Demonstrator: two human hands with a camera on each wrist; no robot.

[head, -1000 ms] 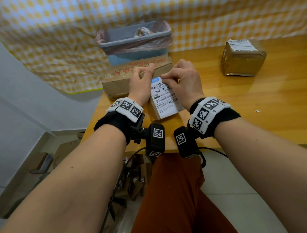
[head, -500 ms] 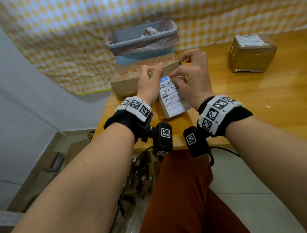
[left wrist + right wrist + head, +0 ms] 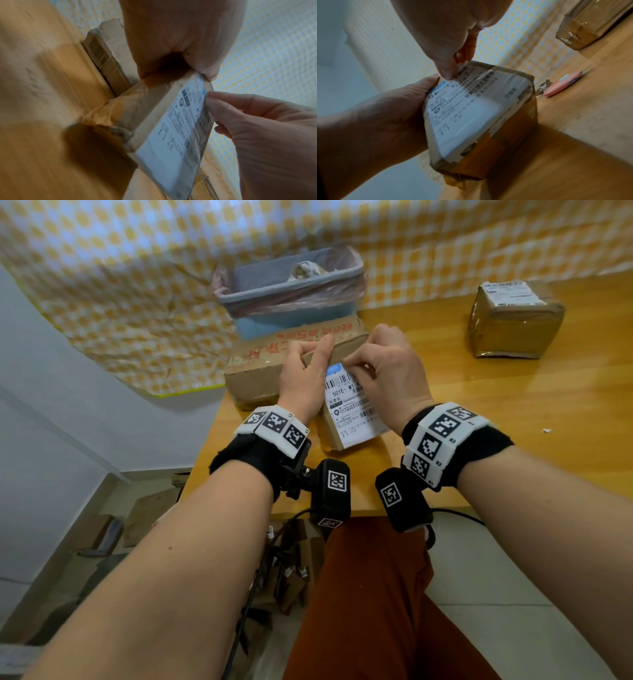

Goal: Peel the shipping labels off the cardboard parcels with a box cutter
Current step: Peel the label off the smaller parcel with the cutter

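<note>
Progress looks early on this parcel (image 3: 346,419): its shipping label (image 3: 467,112) lies almost wholly stuck to the upper face, with clear tape across it. The left hand (image 3: 305,378) grips the parcel's far left edge, thumb on the label's blue corner and the other fingers curled behind the cardboard, tilting the box up off the tabletop (image 3: 513,419). The right hand (image 3: 387,374) pinches narrowly at the label's top edge, just beside the left thumb; whether a corner is truly lifted I cannot tell, as the pictures are blurred there.

A pink box cutter (image 3: 563,84) lies on the tabletop beyond the right fingers, held by neither hand, so I judge the picking is being done by fingernail for now. Well apart to the right of the fingers, a second parcel (image 3: 513,320) has its label on top, untouched. Just past the fingertips sits a larger flat carton (image 3: 274,361), and behind it a bin (image 3: 291,289) with scraps inside.
</note>
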